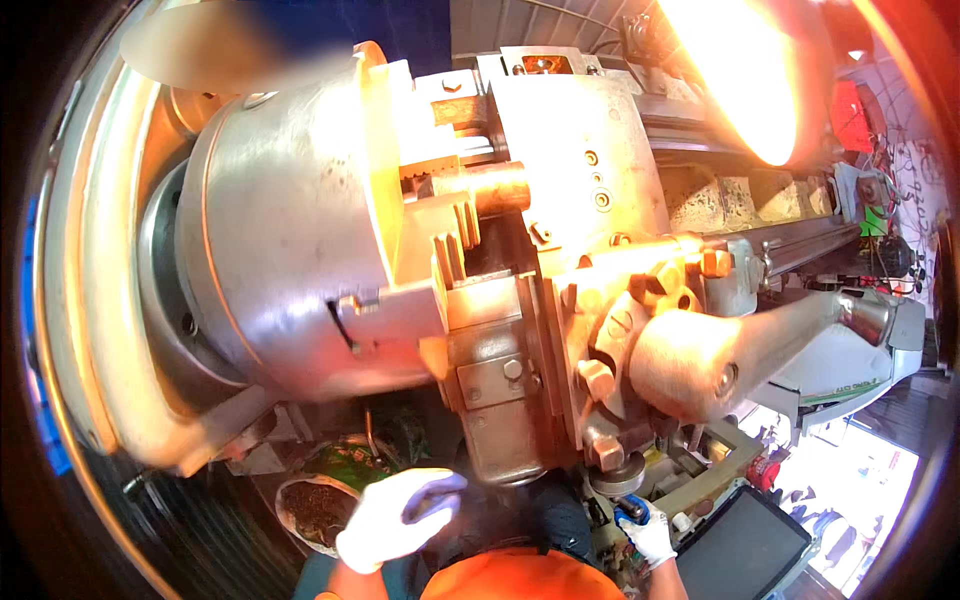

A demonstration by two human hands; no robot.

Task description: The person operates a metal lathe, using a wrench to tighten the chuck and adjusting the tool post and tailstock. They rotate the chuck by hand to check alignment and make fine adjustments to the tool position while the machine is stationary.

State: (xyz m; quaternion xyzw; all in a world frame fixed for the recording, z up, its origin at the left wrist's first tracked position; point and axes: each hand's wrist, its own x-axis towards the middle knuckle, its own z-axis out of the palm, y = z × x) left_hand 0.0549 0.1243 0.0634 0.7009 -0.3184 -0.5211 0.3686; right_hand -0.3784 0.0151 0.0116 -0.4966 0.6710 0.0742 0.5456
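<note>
With left hand (395, 522) loosely curled, nothing visible in it, hovers on the near side of the chuck (290, 230), apparently clear of metal for safety; with right hand (650, 537) grips the handle (631, 509) just beside the handwheel (614, 476), likely for leverage.

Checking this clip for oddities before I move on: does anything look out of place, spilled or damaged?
Only the lamp stands out: at upper right it burns white, an odd glare, and detail is also washed out at the rim of the metal drum. I see no clear spill or damage.
</note>
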